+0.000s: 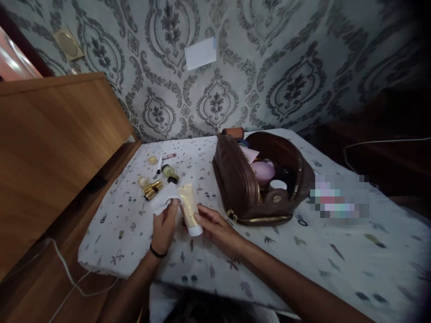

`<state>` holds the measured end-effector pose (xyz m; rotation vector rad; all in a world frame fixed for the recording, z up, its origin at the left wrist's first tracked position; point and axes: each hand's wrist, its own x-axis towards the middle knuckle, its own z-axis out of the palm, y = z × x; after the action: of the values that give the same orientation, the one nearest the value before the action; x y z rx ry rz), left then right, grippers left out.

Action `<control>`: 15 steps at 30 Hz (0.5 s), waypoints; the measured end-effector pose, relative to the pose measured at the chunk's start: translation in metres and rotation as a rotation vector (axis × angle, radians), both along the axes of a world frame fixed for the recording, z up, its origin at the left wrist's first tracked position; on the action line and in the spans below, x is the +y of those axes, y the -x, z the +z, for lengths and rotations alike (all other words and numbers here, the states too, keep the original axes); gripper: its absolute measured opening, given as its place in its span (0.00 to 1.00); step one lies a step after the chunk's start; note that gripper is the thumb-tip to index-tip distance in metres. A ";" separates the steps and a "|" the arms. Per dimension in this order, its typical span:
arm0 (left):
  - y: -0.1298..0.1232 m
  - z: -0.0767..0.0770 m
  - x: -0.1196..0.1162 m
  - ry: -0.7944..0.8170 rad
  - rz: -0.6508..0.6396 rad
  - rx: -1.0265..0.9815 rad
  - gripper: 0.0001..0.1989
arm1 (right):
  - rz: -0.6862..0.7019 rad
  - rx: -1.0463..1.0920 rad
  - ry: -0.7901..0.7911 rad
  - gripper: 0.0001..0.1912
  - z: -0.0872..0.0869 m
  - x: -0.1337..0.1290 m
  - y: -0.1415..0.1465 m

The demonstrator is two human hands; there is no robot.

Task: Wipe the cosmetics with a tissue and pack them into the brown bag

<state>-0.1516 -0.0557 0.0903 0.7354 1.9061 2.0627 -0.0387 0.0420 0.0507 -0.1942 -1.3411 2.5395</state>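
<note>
A pale yellow squeeze tube (189, 207) with a white cap is tilted cap-down in front of me. My right hand (217, 229) grips it near the cap, fingers closed round its side. My left hand (164, 228), with a dark band on the wrist, is closed on a white cloth or wipe (163, 202) beside the tube's flat end. Just beyond the cloth lie gold tubes (154, 190) with dark ends, and a small greenish jar (167, 170). To the right stands a brown cosmetic bag (235, 193), unzipped, holding a lilac oval item (263, 172) and a white round lid (278, 185).
A patterned white cloth (215, 287) covers the table. Small items such as a yellow round piece (152, 159) and a pinkish slim tube (169, 156) lie at the back left. A wooden cabinet (60, 148) borders the left; a papered wall (215, 103) rises behind.
</note>
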 end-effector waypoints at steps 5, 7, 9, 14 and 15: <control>0.004 0.000 -0.006 0.064 -0.030 0.055 0.07 | -0.043 0.010 0.094 0.32 0.001 0.000 -0.003; -0.003 -0.002 -0.011 0.142 -0.101 0.038 0.08 | -0.067 0.018 0.134 0.32 0.001 0.001 -0.003; -0.011 -0.006 -0.017 0.211 -0.135 -0.003 0.11 | -0.098 0.039 0.159 0.30 0.001 0.001 -0.001; -0.015 -0.012 -0.031 0.303 -0.224 0.172 0.08 | -0.158 0.049 0.053 0.28 0.001 0.000 -0.002; -0.013 -0.011 -0.031 0.306 -0.178 0.207 0.11 | -0.141 0.044 0.020 0.28 0.001 0.000 -0.003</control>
<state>-0.1382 -0.0870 0.0797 1.0290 2.1131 1.5949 -0.0353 0.0419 0.0521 -0.2271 -1.2414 2.4268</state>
